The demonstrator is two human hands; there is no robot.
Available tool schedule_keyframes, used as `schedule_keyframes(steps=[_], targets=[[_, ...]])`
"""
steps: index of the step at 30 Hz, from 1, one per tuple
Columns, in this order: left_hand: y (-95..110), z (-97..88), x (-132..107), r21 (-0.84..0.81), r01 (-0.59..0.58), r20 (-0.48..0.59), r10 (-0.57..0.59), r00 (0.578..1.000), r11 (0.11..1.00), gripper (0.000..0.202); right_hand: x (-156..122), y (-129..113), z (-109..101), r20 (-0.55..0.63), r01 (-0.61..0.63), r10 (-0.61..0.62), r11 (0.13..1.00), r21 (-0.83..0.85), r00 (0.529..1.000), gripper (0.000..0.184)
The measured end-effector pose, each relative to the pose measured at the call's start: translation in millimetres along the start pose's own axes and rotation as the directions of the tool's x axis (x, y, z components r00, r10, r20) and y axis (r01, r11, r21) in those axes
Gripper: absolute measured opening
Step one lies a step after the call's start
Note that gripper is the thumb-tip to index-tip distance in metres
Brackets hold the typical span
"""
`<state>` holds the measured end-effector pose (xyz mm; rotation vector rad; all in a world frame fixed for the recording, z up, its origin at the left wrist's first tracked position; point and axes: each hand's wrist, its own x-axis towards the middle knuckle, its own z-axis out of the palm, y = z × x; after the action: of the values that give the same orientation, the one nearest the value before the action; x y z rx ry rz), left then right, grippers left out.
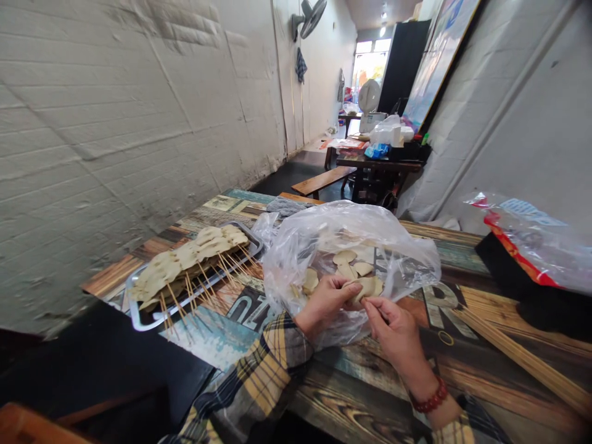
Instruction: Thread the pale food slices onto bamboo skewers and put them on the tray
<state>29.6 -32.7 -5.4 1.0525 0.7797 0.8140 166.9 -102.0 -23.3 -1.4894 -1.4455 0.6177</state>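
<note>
My left hand (324, 302) and my right hand (393, 330) meet in front of a clear plastic bag (319, 237), both pinched on the same pale tan food slice (367, 287). The fingers of each hand are closed on it. Whether a skewer runs through the slice I cannot make out. More pale slices (346, 259) lie inside the open bag just beyond my hands. To the left a metal tray (139, 320) carries a row of skewered slices (189, 256), their bamboo sticks pointing toward me.
A bundle of bare bamboo skewers (522, 354) lies on the printed wooden table (351, 394) to the right. A red and clear plastic packet (527, 237) sits on something black at far right. Benches, tables and bags stand down the corridor behind.
</note>
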Motion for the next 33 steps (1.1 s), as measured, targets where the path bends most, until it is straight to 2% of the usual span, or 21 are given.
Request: schedule_keyframes(steps=[3,5,7,9,11,14,17,20,25,29,31,33], targets=[[6.4,-6.2,0.2,0.079,-0.049,-0.033,0.051,0.998,0.996,0.046,1.3,-0.4,-2.4,-0.009,-0.025,0.026,0.999,0.044,1.0,0.04],[12.3,-15.6,3.2,0.15,-0.121,-0.118,0.139,0.983,0.981,0.043,2.9,0.8,-5.6,-0.027,-0.05,0.052,0.995,0.084,0.998,0.039],[16.4,-27.6,8.1,0.259,-0.194,-0.218,0.253,0.943,0.946,0.036,4.4,3.0,-9.1,-0.04,-0.074,0.08,0.989,0.125,0.996,0.038],[17.7,-39.2,12.9,0.436,-0.232,-0.265,0.37,0.89,0.87,0.025,5.4,5.2,-11.7,-0.038,-0.088,0.095,0.985,0.147,0.995,0.038],[17.0,-47.3,15.1,0.648,-0.223,-0.222,0.461,0.859,0.728,0.017,5.5,6.5,-13.1,-0.034,-0.082,0.088,0.986,0.148,0.996,0.038],[15.3,-51.4,12.4,0.897,-0.163,-0.067,0.49,0.869,0.412,0.015,4.7,6.4,-13.3,-0.031,-0.066,0.072,0.987,0.146,0.997,0.038],[14.8,-51.0,7.0,0.985,-0.106,0.041,0.416,0.908,0.136,0.015,4.2,4.8,-13.6,-0.02,-0.066,0.07,0.986,0.151,0.997,0.04],[14.5,-52.1,4.7,0.997,-0.077,0.068,0.38,0.922,0.007,0.012,4.4,2.9,-14.3,-0.03,-0.051,0.056,0.987,0.151,0.998,0.041],[15.4,-53.8,4.5,0.998,-0.057,0.064,0.368,0.928,-0.029,0.008,4.0,2.6,-14.9,-0.02,-0.05,0.054,0.989,0.137,0.998,0.04],[16.8,-52.6,2.9,0.995,-0.1,0.096,0.374,0.923,-0.009,0.008,3.3,4.2,-14.1,-0.008,-0.062,0.063,0.99,0.127,0.998,0.041],[16.3,-52.9,3.9,0.991,-0.12,0.087,0.404,0.911,0.057,0.01,3.1,5.1,-13.4,-0.002,-0.067,0.068,0.99,0.128,0.998,0.04],[14.9,-53.5,7.1,0.972,-0.135,0.035,0.448,0.893,0.194,0.01,2.4,5.6,-12.8,0.008,-0.07,0.069,0.988,0.139,0.998,0.041]])
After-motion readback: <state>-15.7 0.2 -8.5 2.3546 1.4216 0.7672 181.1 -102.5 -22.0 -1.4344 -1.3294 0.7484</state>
